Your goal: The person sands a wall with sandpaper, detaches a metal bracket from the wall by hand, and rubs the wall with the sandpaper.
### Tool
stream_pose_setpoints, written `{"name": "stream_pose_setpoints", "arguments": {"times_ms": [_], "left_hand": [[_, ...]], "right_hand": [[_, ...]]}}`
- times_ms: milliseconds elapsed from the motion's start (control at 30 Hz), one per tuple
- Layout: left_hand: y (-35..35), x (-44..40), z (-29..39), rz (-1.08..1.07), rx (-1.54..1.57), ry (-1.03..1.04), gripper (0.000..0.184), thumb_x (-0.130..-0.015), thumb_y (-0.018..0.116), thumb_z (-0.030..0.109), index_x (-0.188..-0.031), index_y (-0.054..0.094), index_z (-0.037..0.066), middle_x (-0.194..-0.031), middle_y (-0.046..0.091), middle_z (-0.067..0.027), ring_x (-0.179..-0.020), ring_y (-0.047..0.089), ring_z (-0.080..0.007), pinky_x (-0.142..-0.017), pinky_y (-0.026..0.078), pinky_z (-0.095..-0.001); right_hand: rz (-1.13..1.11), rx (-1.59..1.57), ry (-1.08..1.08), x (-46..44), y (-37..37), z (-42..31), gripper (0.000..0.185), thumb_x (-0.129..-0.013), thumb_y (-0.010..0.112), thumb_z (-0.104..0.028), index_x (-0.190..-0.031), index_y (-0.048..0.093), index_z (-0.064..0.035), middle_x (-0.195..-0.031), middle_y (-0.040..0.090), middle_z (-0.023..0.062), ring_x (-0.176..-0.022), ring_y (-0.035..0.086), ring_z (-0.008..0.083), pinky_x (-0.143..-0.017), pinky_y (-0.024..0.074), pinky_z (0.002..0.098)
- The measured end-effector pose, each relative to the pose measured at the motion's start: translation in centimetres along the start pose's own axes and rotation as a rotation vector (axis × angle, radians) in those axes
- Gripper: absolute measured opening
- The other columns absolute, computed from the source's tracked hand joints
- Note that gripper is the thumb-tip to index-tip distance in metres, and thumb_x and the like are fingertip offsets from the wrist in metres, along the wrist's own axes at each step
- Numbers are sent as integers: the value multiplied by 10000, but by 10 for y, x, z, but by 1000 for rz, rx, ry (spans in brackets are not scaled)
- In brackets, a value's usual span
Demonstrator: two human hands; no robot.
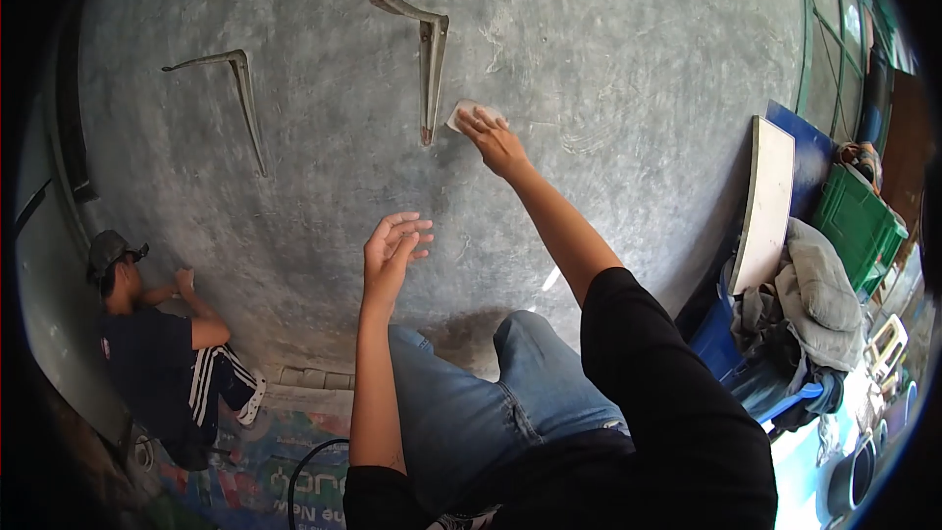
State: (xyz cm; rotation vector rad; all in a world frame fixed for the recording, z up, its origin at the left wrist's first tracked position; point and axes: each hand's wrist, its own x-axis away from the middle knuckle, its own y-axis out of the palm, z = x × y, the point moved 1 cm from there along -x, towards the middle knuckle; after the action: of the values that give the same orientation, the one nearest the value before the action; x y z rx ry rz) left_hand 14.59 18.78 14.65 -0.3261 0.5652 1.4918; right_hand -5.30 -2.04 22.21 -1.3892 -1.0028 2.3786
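My right hand (496,142) presses a pale, flat piece of sandpaper (459,116) against the grey wall (608,59); most of the sheet is under my fingers. Just left of it, a metal shelf bracket (432,69) is fixed to the wall, its lower end close to the sheet. My left hand (391,253) is raised lower down in front of the wall, fingers apart and loosely bent, with nothing in it. Farther left is a second metal bracket (245,103) on the same wall.
A person in a cap (147,334) crouches at the lower left with a hand at the wall. On the right stand a pale board (765,196), a green crate (854,226) and a heap of grey cloth (819,285). A printed tarp (275,461) covers the floor.
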Motion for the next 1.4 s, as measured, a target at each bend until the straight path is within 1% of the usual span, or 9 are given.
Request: {"name": "stream_pose_setpoints", "arguments": {"times_ms": [167,333,400,567,800,967,1067,1200,1400], "left_hand": [[-2,-2,1,24,53,-15,252,-865,503,101,-1111,517,48,-1068,613,-134,-942,605,-211,-774,505,-326],[16,-19,9,-33,82,-13,245,-869,523,132,-1097,531,44,-1064,619,-132,-929,611,-201,-764,509,-315],[25,-27,17,-39,69,9,247,-872,529,147,-1097,535,46,-1056,623,-132,-921,614,-197,-761,508,-309],[31,-27,35,-112,54,58,236,-881,518,156,-1092,542,51,-1033,632,-121,-920,614,-187,-752,502,-298],[13,-20,16,-80,16,61,215,-881,516,153,-1067,557,55,-990,641,-107,-911,615,-175,-747,503,-295],[7,-13,-4,-18,23,25,193,-870,502,110,-1043,565,55,-957,645,-89,-896,618,-169,-725,502,-284],[9,-14,-12,-27,72,20,184,-859,507,104,-1026,568,57,-941,649,-88,-856,623,-154,-698,503,-267],[10,-13,-13,-38,62,27,186,-864,495,104,-1028,567,56,-935,650,-91,-855,623,-155,-696,502,-268],[8,-11,4,-29,43,29,209,-869,496,107,-1059,555,44,-948,647,-88,-875,624,-155,-715,495,-259]], "right_hand": [[419,-236,322,7,-45,68,779,-627,414,170,-1350,357,-115,-1420,311,101,-1298,283,351,-1023,333,384],[576,-230,789,1,-29,79,697,-753,439,55,-1402,238,-97,-1441,222,194,-1300,238,422,-1054,280,414],[502,-200,544,5,-14,44,683,-762,417,59,-1401,232,-96,-1451,208,176,-1293,243,435,-1044,291,433],[-28,91,-56,19,14,-39,471,-862,424,-87,-1326,394,-160,-1450,272,19,-1307,306,251,-990,343,432],[119,63,-99,18,-10,16,489,-780,460,-10,-1197,540,-253,-1384,378,-81,-1253,383,193,-942,425,391],[129,176,286,-11,-89,70,616,-724,475,59,-1260,474,-245,-1395,366,-45,-1274,364,207,-883,483,349],[269,193,209,-23,-95,87,651,-722,448,93,-1284,455,-234,-1407,349,-39,-1287,343,222,-896,476,348],[131,102,281,-8,-69,55,652,-719,432,105,-1295,443,-201,-1409,347,-18,-1288,340,235,-964,424,349],[21,-8,24,62,28,-14,593,-765,400,89,-1286,452,-190,-1412,339,-4,-1261,374,257,-997,373,444]]}}
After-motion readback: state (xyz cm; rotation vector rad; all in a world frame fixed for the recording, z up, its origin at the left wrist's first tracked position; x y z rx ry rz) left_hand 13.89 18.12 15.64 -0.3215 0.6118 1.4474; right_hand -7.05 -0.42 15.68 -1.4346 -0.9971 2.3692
